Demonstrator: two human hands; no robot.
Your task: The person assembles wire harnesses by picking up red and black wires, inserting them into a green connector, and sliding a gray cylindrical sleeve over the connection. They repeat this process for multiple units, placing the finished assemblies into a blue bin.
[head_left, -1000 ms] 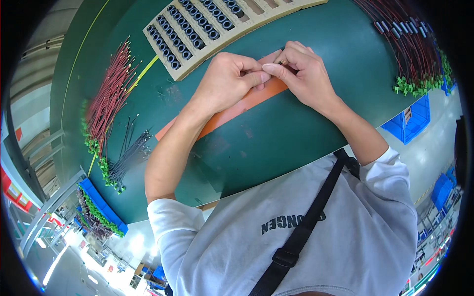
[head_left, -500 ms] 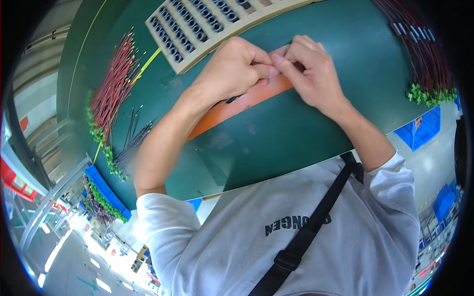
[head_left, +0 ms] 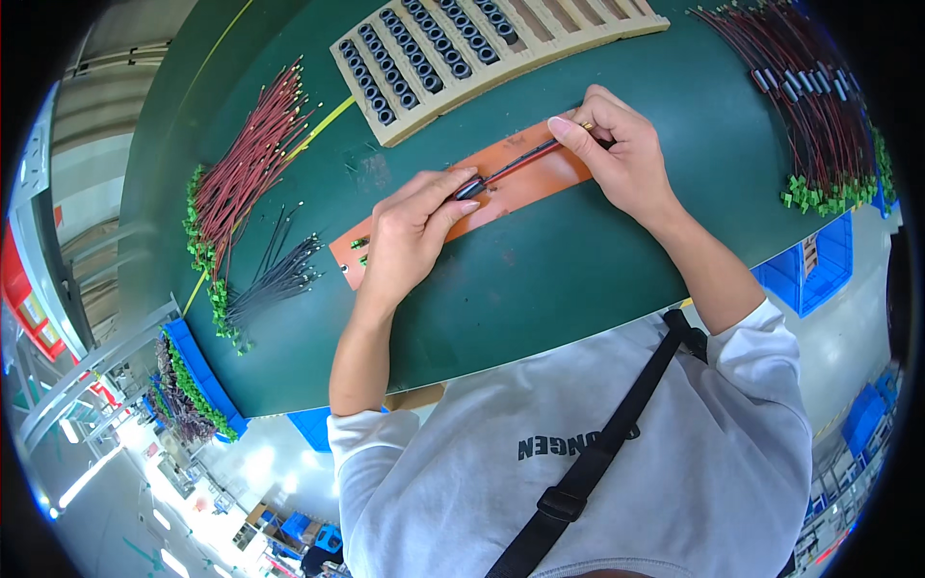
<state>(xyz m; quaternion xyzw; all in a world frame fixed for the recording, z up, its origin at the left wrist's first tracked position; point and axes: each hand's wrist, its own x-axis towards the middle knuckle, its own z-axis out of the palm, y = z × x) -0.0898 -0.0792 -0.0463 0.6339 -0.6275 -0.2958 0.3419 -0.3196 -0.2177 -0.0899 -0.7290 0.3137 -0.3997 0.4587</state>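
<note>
My left hand [head_left: 412,223] pinches a short black cylindrical core [head_left: 469,189] over the orange strip board [head_left: 538,183] on the green table. Red and black wires [head_left: 523,162] run straight out of the core toward the upper right. At their far ends, my right hand [head_left: 621,149] grips them between thumb and fingers, and small brass-coloured tips show there. Small green connectors [head_left: 359,244] lie at the board's left end, next to my left hand. My left fingers partly cover the core.
Beyond the board, a beige tray [head_left: 424,127] holds rows of black ring-shaped cores. To the left lie red wires [head_left: 252,144] with green connectors and black wires [head_left: 275,275]. Wires with cores on them [head_left: 805,91] lie far right. Blue bins [head_left: 814,265] stand below the table edge.
My left hand has moved away from my right hand, down and left along the board. The core and a stretch of wire now show between the hands. My right hand has stayed nearly in place.
</note>
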